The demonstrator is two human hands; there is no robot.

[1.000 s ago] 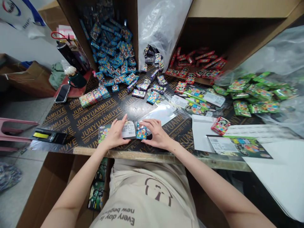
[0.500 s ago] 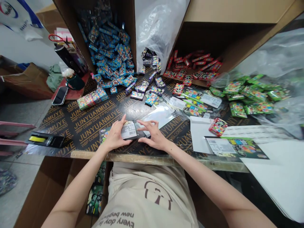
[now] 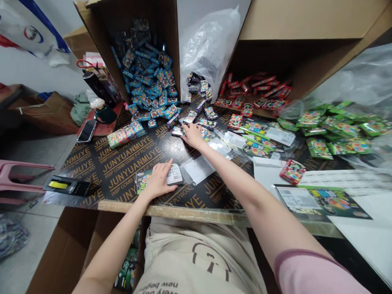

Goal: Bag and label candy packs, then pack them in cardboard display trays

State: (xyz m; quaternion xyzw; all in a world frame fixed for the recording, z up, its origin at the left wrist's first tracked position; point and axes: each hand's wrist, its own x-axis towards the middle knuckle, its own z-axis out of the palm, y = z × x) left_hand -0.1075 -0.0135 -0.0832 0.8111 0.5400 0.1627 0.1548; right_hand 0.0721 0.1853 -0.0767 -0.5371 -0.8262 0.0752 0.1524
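My left hand lies with fingers apart over a flat printed packet near the table's front edge, its white barcode label showing beside the fingers. Farther forward, my right hand reaches down among small candy-sized boxes, fingers spread and bent; what lies under its palm is hidden. A purple-and-white small box touches or nearly touches its fingertips. Other purple boxes lie just beyond. Under my right forearm is a clear plastic sleeve.
Cartons hold blue boxes and red boxes. Green packs spill from a plastic bag at right. A wrapped row of boxes, a phone and a black tape dispenser stand left. Printed packets lie right of centre.
My right hand has left the packet and moved forward to the small boxes, covering the blue one there. My left hand stays on the packet. The view has shifted slightly.
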